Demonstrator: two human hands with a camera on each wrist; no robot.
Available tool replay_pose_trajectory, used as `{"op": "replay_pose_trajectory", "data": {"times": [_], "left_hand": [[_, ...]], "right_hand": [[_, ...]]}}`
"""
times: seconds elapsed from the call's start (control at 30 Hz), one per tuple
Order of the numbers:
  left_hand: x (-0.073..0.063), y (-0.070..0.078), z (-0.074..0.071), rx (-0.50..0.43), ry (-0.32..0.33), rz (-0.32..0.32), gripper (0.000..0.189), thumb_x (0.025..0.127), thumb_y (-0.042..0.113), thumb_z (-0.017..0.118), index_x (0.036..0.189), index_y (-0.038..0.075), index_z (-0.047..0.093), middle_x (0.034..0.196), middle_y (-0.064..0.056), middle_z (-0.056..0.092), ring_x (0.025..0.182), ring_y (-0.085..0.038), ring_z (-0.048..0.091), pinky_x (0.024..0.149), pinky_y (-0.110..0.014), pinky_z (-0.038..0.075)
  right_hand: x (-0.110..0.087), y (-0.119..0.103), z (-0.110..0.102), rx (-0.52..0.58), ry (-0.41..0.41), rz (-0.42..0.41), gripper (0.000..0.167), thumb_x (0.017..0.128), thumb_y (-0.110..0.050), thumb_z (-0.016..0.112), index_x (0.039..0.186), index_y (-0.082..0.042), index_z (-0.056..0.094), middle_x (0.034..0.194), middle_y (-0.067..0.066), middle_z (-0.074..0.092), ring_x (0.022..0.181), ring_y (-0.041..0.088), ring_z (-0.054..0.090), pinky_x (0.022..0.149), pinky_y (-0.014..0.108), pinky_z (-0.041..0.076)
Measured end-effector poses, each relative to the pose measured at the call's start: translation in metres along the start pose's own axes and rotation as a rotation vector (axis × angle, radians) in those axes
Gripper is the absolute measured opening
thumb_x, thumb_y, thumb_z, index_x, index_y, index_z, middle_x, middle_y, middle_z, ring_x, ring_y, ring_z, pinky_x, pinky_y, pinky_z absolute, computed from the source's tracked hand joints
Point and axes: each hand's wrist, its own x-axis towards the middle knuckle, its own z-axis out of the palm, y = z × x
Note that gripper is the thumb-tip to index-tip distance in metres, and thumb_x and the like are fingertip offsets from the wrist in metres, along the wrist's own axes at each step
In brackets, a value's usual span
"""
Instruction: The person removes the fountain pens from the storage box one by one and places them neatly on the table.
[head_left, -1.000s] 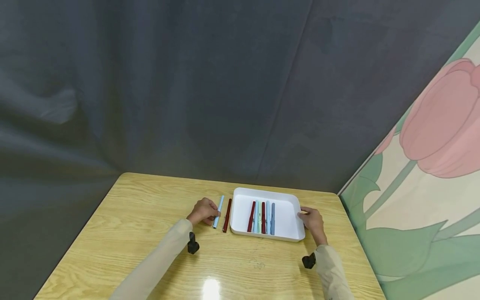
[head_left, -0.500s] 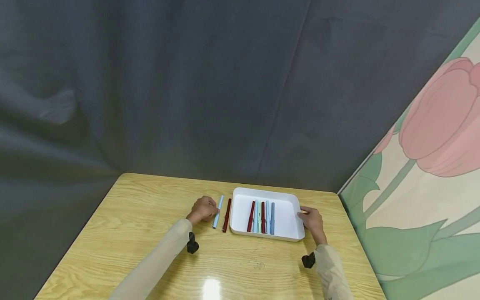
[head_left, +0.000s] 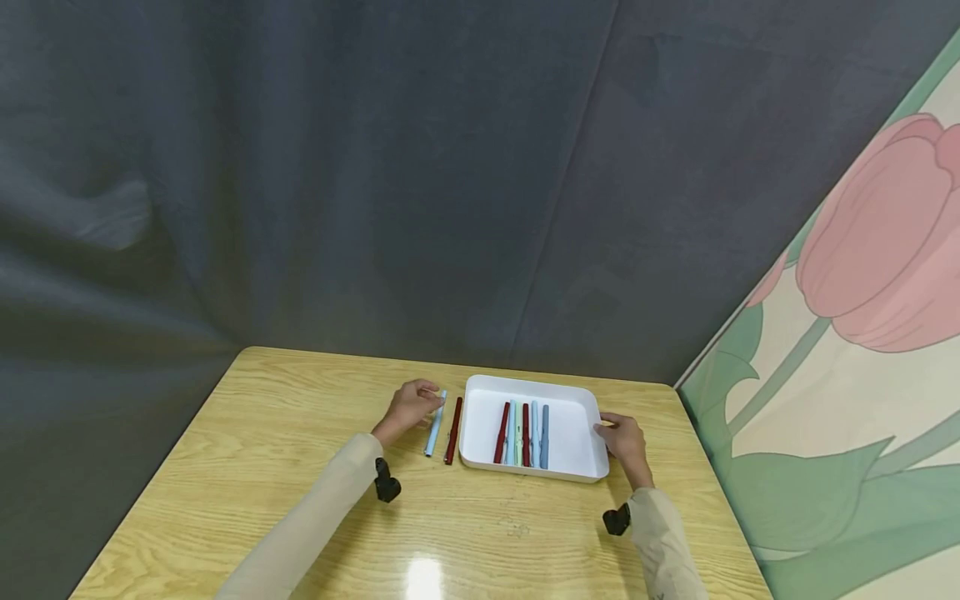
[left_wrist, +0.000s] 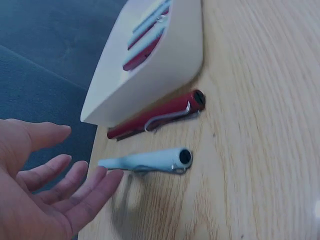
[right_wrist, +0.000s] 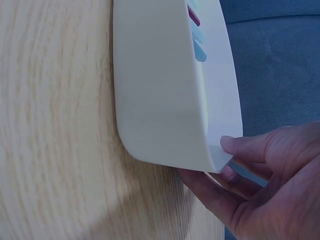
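My left hand (head_left: pixel 411 404) hovers at the far end of a light blue pen (left_wrist: pixel 145 160) on the table, its fingers loosely extended and the thumb apart from them. Whether a fingertip touches that pen is hard to tell. Parallel to it, a dark red pen (left_wrist: pixel 155 117) with a metal clip lies between it and the white tray (head_left: pixel 480 468). On the tray's right side, my right hand (head_left: pixel 624 439) pinches the rim, thumb inside and fingers outside. Several pens lie side by side in the tray, among them a green pen (head_left: pixel 519 433) and a grey-blue pen (head_left: pixel 545 437).
The wooden table (head_left: pixel 300 467) extends left of and in front of the tray. A dark curtain (head_left: pixel 390 208) hangs behind the table's back edge. At the right stands a panel with a tulip pattern (head_left: pixel 862 333).
My left hand has shifted away from me along the light blue pen, and its fingers have spread. The pens and tray stay in place; my right hand keeps its hold.
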Motion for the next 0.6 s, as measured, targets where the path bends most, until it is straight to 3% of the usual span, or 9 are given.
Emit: {"op": "replay_pose_trajectory", "data": {"times": [0.37,0.6], "left_hand": [[0.006,0.003,0.01,-0.172,-0.016,0.071,0.038,0.101,0.008,0.067,0.133,-0.012,0.059,0.12,-0.024,0.065,0.112,-0.05,0.065,0.085,-0.056,0.062],[0.01,0.004,0.018,-0.261,-0.034,0.088,0.04,0.1,0.004,0.065,0.134,-0.015,0.056,0.122,-0.027,0.065,0.114,-0.052,0.064,0.089,-0.061,0.059]], "right_hand": [[0.0,0.002,0.0,-0.009,0.005,-0.014,0.037,0.099,-0.006,0.067,0.132,0.011,0.065,0.107,0.033,0.071,0.064,0.018,0.066,0.056,0.033,0.058],[0.002,0.001,0.001,-0.017,0.014,-0.013,0.037,0.099,-0.007,0.068,0.131,0.011,0.066,0.104,0.03,0.072,0.065,0.018,0.065,0.054,0.029,0.055]]}}
